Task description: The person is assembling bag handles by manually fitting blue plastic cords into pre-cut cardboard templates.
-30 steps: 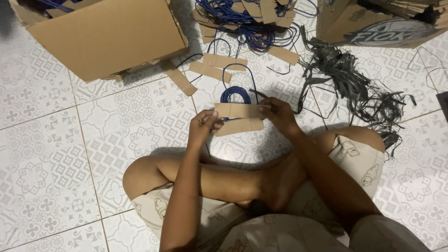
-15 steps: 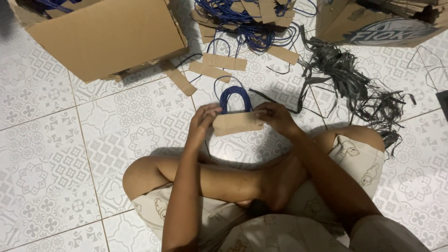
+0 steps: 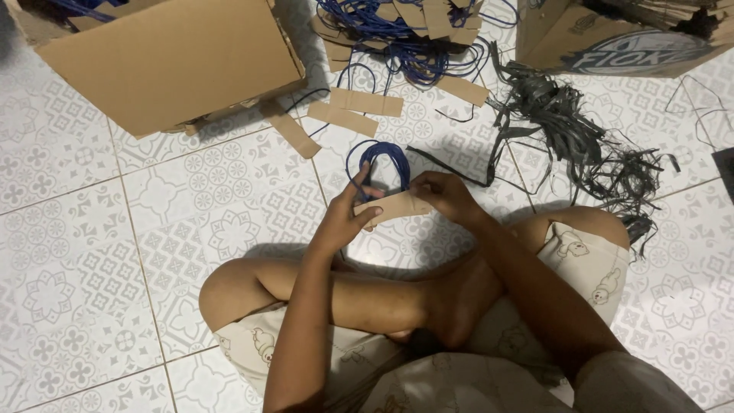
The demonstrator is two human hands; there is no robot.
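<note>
I sit cross-legged on a patterned tile floor. My left hand (image 3: 344, 218) pinches the left end of a brown cardboard strip (image 3: 397, 206) with blue cord loops (image 3: 382, 157) standing up from it. My right hand (image 3: 443, 195) grips the strip's right end, fingers at the base of the loops. The strip is held just above the floor in front of my knees.
A large open cardboard box (image 3: 176, 57) lies at the upper left. Loose cardboard strips (image 3: 365, 102) and a heap of blue cord handles (image 3: 405, 34) lie ahead. A tangle of black plastic straps (image 3: 573, 141) spreads at the right, below another box (image 3: 627, 38).
The strip with its blue loops has come slightly nearer to me and tilted; my left thumb has risen toward the loops. Both hands keep hold of it.
</note>
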